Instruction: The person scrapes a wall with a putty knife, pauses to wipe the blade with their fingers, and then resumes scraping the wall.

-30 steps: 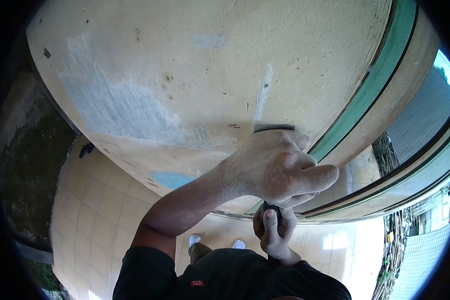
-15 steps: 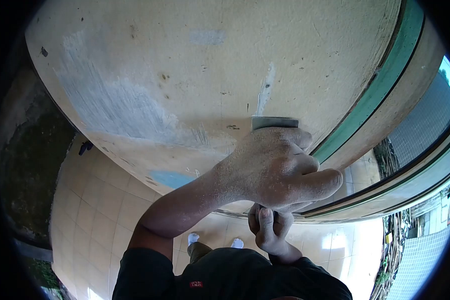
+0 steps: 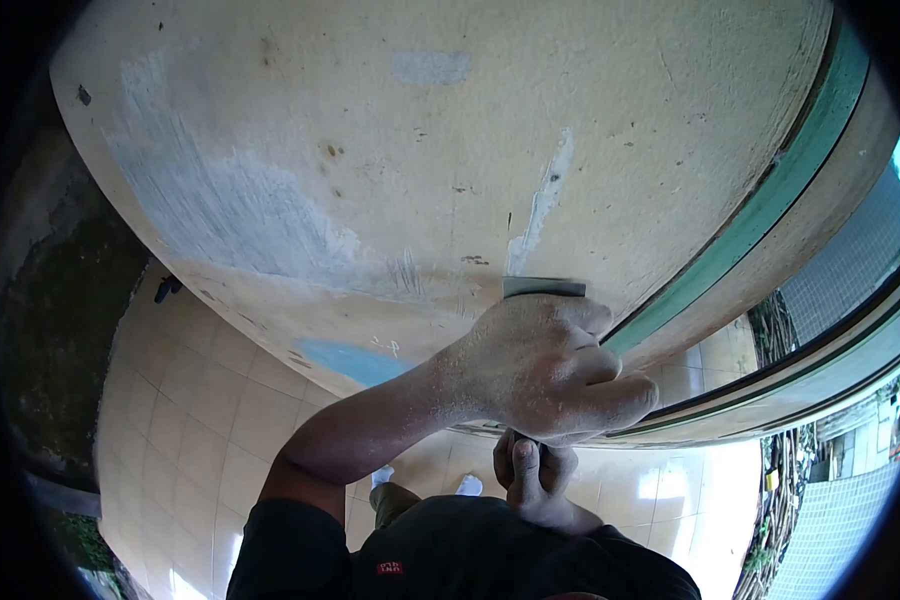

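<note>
Evidently two-handed for steadiness: flat grey metal scraper (image 3: 544, 287), just below white streak (image 3: 545, 205) on cream wall (image 3: 370, 130); left hand (image 3: 550, 370), fingers curled, grip hidden; right hand (image 3: 542, 485), fingers clasping dark handle (image 3: 526, 437).

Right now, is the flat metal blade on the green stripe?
No, the metal blade is at the cream wall, which shows between it and the green stripe.

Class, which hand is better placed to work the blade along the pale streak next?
Probably the left hand: it grips the blade, just below the pale streak. The right hand sits lower, closer to the body.
</note>
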Motion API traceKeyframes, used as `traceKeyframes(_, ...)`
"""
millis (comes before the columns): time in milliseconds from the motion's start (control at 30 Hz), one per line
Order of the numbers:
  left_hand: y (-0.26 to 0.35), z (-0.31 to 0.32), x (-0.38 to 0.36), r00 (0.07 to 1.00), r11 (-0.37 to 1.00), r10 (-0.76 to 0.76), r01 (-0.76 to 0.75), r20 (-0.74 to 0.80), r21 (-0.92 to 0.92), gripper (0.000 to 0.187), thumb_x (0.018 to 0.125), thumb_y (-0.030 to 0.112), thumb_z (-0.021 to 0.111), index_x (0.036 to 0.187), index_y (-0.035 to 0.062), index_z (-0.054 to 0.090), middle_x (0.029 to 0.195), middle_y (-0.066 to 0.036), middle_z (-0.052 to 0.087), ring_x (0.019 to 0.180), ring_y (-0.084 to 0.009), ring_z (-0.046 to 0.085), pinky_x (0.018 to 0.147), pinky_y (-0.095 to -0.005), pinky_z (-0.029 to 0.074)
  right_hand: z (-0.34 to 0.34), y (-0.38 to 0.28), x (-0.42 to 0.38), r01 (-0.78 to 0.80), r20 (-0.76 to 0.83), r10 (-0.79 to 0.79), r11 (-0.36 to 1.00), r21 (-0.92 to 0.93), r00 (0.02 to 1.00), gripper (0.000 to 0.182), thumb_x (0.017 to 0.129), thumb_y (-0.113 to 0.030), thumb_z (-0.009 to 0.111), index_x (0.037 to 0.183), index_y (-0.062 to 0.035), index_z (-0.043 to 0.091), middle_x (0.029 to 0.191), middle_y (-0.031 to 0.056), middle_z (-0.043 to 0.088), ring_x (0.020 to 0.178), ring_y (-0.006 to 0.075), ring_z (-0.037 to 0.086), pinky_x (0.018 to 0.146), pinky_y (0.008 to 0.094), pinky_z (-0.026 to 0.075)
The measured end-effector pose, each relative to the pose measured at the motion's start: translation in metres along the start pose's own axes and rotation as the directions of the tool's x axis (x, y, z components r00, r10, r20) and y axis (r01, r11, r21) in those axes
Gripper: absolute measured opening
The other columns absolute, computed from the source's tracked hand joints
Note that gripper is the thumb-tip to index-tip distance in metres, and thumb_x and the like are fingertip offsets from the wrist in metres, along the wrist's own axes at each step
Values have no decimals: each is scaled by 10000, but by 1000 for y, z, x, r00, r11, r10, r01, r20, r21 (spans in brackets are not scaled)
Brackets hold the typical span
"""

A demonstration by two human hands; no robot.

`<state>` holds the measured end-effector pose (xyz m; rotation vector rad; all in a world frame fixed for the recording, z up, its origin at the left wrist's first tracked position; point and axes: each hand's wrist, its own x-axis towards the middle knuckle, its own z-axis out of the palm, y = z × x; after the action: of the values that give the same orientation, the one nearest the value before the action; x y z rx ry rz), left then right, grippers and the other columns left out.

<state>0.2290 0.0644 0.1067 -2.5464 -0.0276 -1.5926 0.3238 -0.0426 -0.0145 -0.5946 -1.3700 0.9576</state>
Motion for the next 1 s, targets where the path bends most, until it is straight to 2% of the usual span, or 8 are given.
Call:
traceKeyframes(67, -5, 2, -2, 1000, 1000, 2, -2, 13, -7, 281, 642, 207, 716, 812, 157, 498, 435, 68, 306, 360, -90, 395, 293, -259, 263, 5, -2, 2, -49, -103, 48, 999, -9, 994, 157, 977, -142, 426, 994, 3, 484, 596, 32, 429, 406, 66, 356, 355, 205, 263)
traceKeyframes(167, -11, -3, 10, 998, 998, 24, -21, 49, -63, 279, 649, 189, 718, 826, 163, 504, 437, 68, 308, 365, -81, 398, 293, -256, 260, 2, 2, 17, 10, -62, -13, 999, -42, 998, 150, 980, -124, 414, 1025, -2, 487, 588, 24, 427, 411, 61, 348, 357, 204, 268)
traceKeyframes(233, -15, -2, 12, 994, 995, 99, -99, -42, 14, 285, 645, 201, 717, 805, 170, 484, 436, 72, 295, 367, -73, 394, 296, -253, 253, 3, -1, 17, 80, -9, -80, 997, -17, 997, 176, 980, -114, 410, 1078, 8, 489, 578, 13, 421, 412, 59, 337, 364, 204, 272)
traceKeyframes(467, -6, -5, 0, 997, 999, 20, -17, 68, -43, 272, 656, 164, 709, 800, 161, 478, 433, 75, 279, 364, -71, 391, 290, -249, 253, 1, 7, 3, 56, -22, -60, 985, -166, 998, 203, 978, -92, 396, 1124, 22, 477, 574, 15, 436, 405, 57, 352, 369, 205, 266)
traceKeyframes(500, -10, -8, 9, 998, 999, 39, -38, 46, -24, 268, 657, 171, 708, 804, 169, 484, 433, 74, 282, 364, -72, 392, 291, -253, 253, 2, 3, 18, 134, -15, -137, 983, -122, 990, 202, 976, -81, 391, 1114, 39, 475, 571, 24, 442, 399, 63, 359, 369, 209, 262)
traceKeyframes(633, -9, -5, 3, 996, 998, 61, -62, -67, -11, 273, 664, 179, 706, 832, 171, 491, 433, 75, 283, 367, -75, 388, 306, -258, 268, 2, 7, 15, 131, 43, -127, 987, -97, 991, 183, 975, -89, 400, 1086, 41, 465, 597, 34, 455, 410, 64, 367, 380, 204, 269)
traceKeyframes(833, -4, 5, -17, 1000, 1000, 23, -23, 21, -17, 263, 674, 190, 709, 828, 189, 496, 449, 77, 335, 374, -89, 380, 318, -263, 262, 4, 5, -6, -143, -65, 142, 990, -17, 988, 205, 979, -123, 409, 1098, 37, 456, 605, 29, 441, 418, 61, 363, 385, 201, 270)
traceKeyframes(1000, -8, -11, 4, 998, 999, 44, -45, 42, 17, 253, 676, 191, 709, 756, 180, 469, 456, 73, 329, 380, -93, 388, 325, -272, 252, 7, 5, 15, 86, 46, -82, 993, -86, 996, 192, 982, -110, 404, 1115, 23, 442, 615, 40, 447, 414, 64, 363, 374, 202, 267)
